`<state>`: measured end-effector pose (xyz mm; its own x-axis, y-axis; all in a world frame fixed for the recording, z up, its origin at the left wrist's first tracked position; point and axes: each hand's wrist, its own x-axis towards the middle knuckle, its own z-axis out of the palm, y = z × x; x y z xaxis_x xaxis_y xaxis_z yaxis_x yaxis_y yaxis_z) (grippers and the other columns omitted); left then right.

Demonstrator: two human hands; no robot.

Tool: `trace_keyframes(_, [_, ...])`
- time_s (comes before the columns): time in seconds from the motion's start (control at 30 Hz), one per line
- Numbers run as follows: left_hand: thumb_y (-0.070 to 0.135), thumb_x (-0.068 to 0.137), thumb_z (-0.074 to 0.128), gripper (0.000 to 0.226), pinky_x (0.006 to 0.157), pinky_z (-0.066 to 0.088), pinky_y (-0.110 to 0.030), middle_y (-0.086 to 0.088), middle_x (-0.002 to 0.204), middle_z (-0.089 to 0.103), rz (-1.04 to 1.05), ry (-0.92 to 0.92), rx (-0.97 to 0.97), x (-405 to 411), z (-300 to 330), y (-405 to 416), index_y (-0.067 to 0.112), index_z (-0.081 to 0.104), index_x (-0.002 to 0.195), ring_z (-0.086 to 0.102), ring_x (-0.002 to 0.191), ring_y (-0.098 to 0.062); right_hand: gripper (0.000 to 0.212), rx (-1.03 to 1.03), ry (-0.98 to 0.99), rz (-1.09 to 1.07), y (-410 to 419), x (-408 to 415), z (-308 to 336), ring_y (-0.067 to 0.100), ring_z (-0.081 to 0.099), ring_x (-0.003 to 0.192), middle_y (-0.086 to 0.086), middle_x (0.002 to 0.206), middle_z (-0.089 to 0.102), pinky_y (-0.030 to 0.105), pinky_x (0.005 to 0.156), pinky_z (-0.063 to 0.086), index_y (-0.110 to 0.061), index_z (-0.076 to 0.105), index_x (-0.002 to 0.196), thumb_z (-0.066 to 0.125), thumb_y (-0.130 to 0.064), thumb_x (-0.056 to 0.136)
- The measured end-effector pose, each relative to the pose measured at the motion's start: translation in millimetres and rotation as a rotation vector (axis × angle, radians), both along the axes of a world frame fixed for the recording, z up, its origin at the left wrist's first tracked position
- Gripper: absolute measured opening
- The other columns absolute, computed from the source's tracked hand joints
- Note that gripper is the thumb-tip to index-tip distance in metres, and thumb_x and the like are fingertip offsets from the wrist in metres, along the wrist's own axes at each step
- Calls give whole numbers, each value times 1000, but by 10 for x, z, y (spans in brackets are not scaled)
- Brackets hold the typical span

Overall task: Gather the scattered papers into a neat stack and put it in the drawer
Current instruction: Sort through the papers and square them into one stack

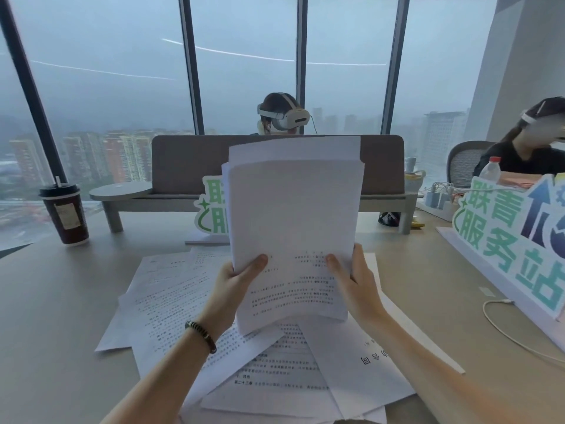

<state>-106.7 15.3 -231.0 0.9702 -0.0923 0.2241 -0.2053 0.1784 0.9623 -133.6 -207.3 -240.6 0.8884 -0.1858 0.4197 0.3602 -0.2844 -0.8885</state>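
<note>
White printed sheets, a held stack (293, 228), stand upright at the centre of the frame, its lower edge touching the loose papers (275, 371) spread over the beige desk (55, 316) below. We note the left hand (237, 278) gripping the stack's left edge and the right hand (356, 276) gripping its right edge, thumbs on the front. A dark coffee cup (64, 214) stands at middle left.
</note>
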Motion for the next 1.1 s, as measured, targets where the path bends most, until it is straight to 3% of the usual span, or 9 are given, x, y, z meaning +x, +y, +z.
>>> trace_keyframes(0.23, [32, 88, 71, 22, 82, 59, -41, -8, 99, 78, -41, 18, 3, -7, 4, 12, 15, 75, 102, 74, 94, -27, 23, 65, 88, 56, -35, 43, -90, 8, 67, 105, -16, 112, 69, 33, 85, 56, -32, 47, 117, 58, -40, 98])
trace_keyframes(0.43, [36, 82, 72, 25, 83, 59, -43, -9, 98, 78, -39, 23, 1, -24, 26, 13, 17, 76, 97, 74, 93, -28, 52, 18, -69, 24, 64, 77, 257, -11, 58, 106, -21, 126, 59, 10, 78, 48, -35, 30, 148, 53, -28, 102])
trace_keyframes(0.53, [38, 82, 76, 22, 83, 59, -45, -11, 97, 78, -29, 19, 8, -8, 21, 20, 19, 79, 91, 75, 91, -29, 70, -86, -78, 2, 35, 82, 248, 8, 55, 122, -16, 135, 54, 33, 99, 49, -41, 13, 155, 55, -33, 101])
trace_keyframes(0.63, [38, 82, 73, 29, 83, 59, -47, -13, 97, 78, -33, 24, 10, 0, 21, 13, 13, 76, 97, 74, 92, -32, 92, -91, -228, -81, -37, 100, 597, 19, 58, 119, -11, 131, 51, 50, 100, 51, -49, -4, 154, 65, -35, 95])
trace_keyframes(0.7, [37, 80, 69, 32, 85, 59, -46, -13, 99, 78, -39, 22, 7, -2, 14, 12, 12, 76, 99, 74, 94, -32, 94, -173, -396, -116, -43, 111, 964, 17, 49, 127, -12, 138, 43, 47, 108, 44, -47, 0, 155, 69, -27, 94])
trace_keyframes(0.77, [36, 83, 68, 34, 87, 58, -46, -13, 101, 77, -46, 11, 1, 1, 2, 19, 11, 75, 103, 74, 96, -31, 91, -332, -479, -152, -24, 117, 1291, 11, 37, 132, -9, 139, 32, 21, 113, 31, -42, 10, 156, 70, -19, 92])
trace_keyframes(0.87, [37, 85, 74, 35, 87, 58, -47, -13, 103, 77, -61, 7, -4, 6, 6, 31, 10, 74, 107, 73, 97, -31, 74, -559, -489, -198, -32, 182, 1568, 12, 32, 134, 5, 144, 28, -7, 96, 18, -40, 34, 151, 70, -15, 91])
trace_keyframes(0.97, [34, 83, 75, 34, 87, 58, -46, -13, 104, 77, -91, 21, -12, 5, 25, 43, 10, 73, 107, 73, 98, -32, 51, -651, -454, -220, -81, 226, 1595, 2, 33, 125, 4, 146, 32, -7, 91, 18, -36, 56, 138, 69, -20, 92])
trace_keyframes(1.1, [29, 85, 72, 30, 89, 57, -48, -15, 108, 75, -149, 37, -26, 7, 35, 72, 11, 72, 109, 72, 101, -34, 34, -642, -492, -270, -107, 246, 1543, 12, 47, 120, 5, 140, 42, 7, 96, 27, -27, 69, 126, 71, -23, 92])
